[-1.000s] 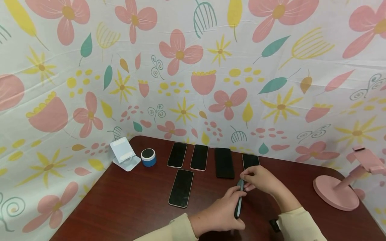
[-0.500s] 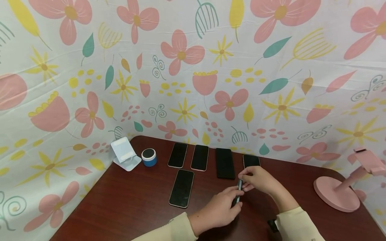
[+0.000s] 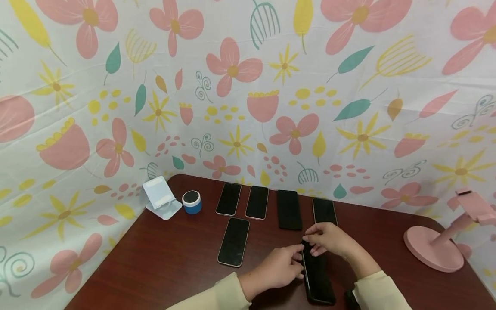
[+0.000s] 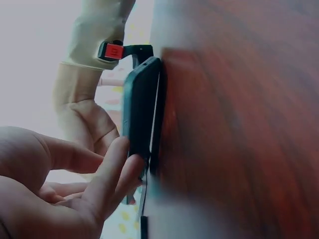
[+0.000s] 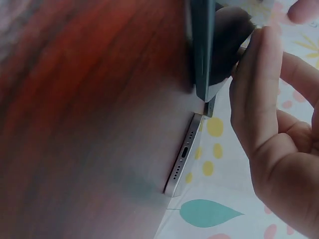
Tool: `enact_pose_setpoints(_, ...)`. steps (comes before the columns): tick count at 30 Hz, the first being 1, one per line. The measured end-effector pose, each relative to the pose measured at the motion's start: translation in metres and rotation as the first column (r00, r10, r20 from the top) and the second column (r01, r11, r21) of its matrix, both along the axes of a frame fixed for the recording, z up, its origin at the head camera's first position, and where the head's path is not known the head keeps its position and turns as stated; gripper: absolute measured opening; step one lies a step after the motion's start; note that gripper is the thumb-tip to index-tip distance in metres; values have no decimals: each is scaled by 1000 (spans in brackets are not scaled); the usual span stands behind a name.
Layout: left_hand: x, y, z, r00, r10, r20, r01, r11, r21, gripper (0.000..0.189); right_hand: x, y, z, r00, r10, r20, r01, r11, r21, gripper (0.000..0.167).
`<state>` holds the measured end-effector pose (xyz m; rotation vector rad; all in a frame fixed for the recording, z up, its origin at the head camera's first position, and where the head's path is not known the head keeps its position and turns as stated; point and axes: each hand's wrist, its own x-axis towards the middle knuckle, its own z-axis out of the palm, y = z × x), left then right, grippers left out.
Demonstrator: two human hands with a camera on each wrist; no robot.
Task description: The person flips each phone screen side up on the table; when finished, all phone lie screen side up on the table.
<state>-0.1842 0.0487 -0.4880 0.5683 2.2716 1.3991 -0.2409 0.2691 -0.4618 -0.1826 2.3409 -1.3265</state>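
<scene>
A black smartphone (image 3: 318,275) lies face up just above the tabletop near the front, tilted, its left edge raised. Under that edge in the left wrist view a gap shows between the phone (image 4: 143,107) and the wood. My left hand (image 3: 273,269) is beside its left edge, extended fingertips touching the edge. At the far end my right hand (image 3: 329,239) appears to pinch the upper left corner between thumb and forefinger, its other fingers bent over the screen. In the right wrist view the right hand (image 5: 279,114) is close to the glass; its exact contact is partly hidden.
Behind stand a row of phones: one (image 3: 228,199), a second (image 3: 257,203), a black one (image 3: 289,210) and one (image 3: 324,211) near my right hand. Another phone (image 3: 234,242) lies left. A white stand (image 3: 159,198), blue jar (image 3: 191,202) and pink stand (image 3: 433,249) flank the table.
The phone has turned from standing on edge to nearly flat, screen up. My left hand has loosened from around it to its left edge. The right hand has shifted slightly nearer.
</scene>
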Motion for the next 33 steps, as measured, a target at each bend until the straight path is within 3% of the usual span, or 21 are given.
enact_pose_setpoints(3,-2,3,-1,997,46,61,-49,997,52,53,1,0,0,1000,4,-1,-4,1000,-17,37)
enact_pose_setpoints(8,-5,6,-3,992,110,64,-113,993,37,56,3,-1,-3,1000,-10,13,11,999,-32,41)
enact_pose_setpoints(14,-11,7,-8,985,159,69,-163,985,51,61,5,-1,-5,997,-69,-30,71,996,61,50)
enact_pose_setpoints(20,-14,6,-9,987,160,25,-160,987,19,62,6,2,-6,995,-82,-53,88,987,133,54)
enact_pose_setpoints(33,-17,5,-12,989,139,-44,-141,989,-37,62,4,2,-4,995,-78,-58,88,977,193,52)
